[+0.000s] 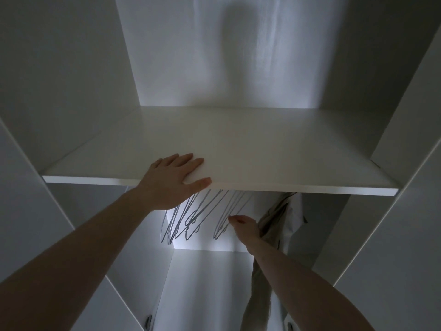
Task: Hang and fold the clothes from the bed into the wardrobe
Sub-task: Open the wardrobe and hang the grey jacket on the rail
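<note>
I look into a white wardrobe. My left hand (172, 181) lies flat on the front edge of its shelf (262, 149), fingers spread on top and thumb along the edge. Under the shelf hang several thin wire hangers (188, 223), all bare. My right hand (244, 226) reaches under the shelf, its fingertips at the rightmost wire hanger (223, 225); whether it grips the wire I cannot tell. Right of that hand hangs a beige garment (274, 220) with a white garment (294, 216) behind it.
The wardrobe's side panels (71, 91) close in left and right, and open doors frame the edges of the view. The lower compartment (205, 283) drops away below the hangers, with the beige garment's lower part (259, 295) hanging into it.
</note>
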`<control>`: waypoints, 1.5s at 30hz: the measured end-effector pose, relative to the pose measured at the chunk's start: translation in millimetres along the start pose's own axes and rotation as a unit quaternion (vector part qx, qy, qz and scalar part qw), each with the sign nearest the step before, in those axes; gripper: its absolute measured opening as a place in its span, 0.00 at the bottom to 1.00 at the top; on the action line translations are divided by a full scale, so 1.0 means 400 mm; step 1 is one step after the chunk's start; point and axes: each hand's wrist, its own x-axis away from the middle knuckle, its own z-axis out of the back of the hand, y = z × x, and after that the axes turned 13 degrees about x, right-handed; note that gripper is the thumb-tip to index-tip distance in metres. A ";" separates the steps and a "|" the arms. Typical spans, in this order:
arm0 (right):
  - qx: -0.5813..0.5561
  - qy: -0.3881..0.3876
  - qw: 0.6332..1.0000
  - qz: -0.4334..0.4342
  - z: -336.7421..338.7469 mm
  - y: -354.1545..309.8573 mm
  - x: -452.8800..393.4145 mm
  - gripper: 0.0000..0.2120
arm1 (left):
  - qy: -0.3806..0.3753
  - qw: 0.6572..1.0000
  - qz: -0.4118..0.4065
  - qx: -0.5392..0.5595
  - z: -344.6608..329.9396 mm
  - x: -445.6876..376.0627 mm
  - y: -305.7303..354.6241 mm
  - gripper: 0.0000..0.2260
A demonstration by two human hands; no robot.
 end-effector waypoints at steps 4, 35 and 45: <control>-0.037 -0.010 0.999 -0.035 -0.021 -0.031 -0.023 0.26 | -0.003 1.000 0.002 0.001 0.002 -0.001 0.000 0.55; -0.005 0.223 0.975 0.002 -0.028 -0.083 0.059 0.13 | 0.008 1.000 -0.007 -0.013 -0.007 0.004 -0.010 0.51; -0.054 0.230 0.971 0.038 0.093 -0.004 0.249 0.12 | -0.009 0.999 -0.009 -0.031 -0.005 -0.001 -0.005 0.54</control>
